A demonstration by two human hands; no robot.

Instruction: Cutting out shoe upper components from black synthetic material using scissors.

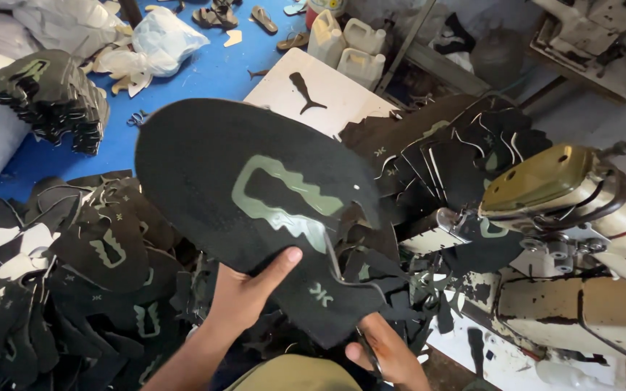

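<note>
Blue floor (211, 72) shows beyond heaps of black cut shoe pieces (74, 275). Left hand (244, 293) pinches a large black fabric piece (240, 195) with a green emblem, raised above the heaps. Right hand (389, 355) closes its grip on the piece's lower edge, beside a worn sewing machine (581, 232).

right hand (389, 355) half behind black fabric piece (255, 210), sewing machine (581, 239) cut off right
</note>
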